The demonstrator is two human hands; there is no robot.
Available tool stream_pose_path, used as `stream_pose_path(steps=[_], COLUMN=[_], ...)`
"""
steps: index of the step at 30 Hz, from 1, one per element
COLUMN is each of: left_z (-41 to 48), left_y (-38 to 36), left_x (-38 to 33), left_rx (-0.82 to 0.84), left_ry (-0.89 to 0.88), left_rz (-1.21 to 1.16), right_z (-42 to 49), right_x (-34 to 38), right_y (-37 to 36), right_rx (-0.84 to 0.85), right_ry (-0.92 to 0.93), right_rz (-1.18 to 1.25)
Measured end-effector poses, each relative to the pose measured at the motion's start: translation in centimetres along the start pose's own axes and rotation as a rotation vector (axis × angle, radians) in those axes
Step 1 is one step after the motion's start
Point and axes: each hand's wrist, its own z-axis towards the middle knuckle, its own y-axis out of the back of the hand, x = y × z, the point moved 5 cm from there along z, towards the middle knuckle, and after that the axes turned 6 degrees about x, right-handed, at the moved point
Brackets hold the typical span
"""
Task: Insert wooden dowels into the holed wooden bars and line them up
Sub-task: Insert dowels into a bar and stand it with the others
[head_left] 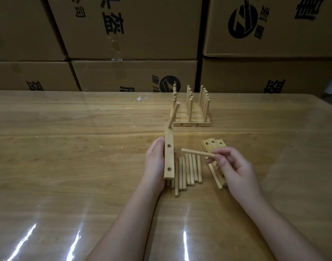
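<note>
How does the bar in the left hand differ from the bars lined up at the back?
The held bar carries one dowel, with two holes empty; the lined-up bars bristle with upright dowels. The left hand grips the held bar; the lined-up bars lie flat, side by side, on the table. Both are pale wood.

We see two bare forearms coming up from the bottom edge of the frame, left forearm (123,223) at lower centre, right forearm (270,219) at lower right, both uncovered to the wrist, left hand (155,162) and right hand (236,168) bare, slender fingers
</note>
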Motion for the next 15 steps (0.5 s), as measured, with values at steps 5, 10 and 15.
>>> stream_pose_path(steps=[5, 10, 15], left_z=[0.03, -0.14, -0.34], left_y=[-0.21, -0.35, -0.58], left_x=[0.08, -0.04, -0.24], left_rx=[0.028, 0.048, 0.059], left_ry=[-0.005, -0.020, -0.017], left_rz=[0.011, 0.117, 0.077], right_z=[0.15, 0.07, 0.04], right_x=[0.58, 0.32, -0.18], right_y=[0.07, -0.43, -0.50], right_rx=[-0.015, 0.026, 0.020], right_ry=[-0.014, -0.039, -0.072], right_rz=[0.195, 0.200, 0.178])
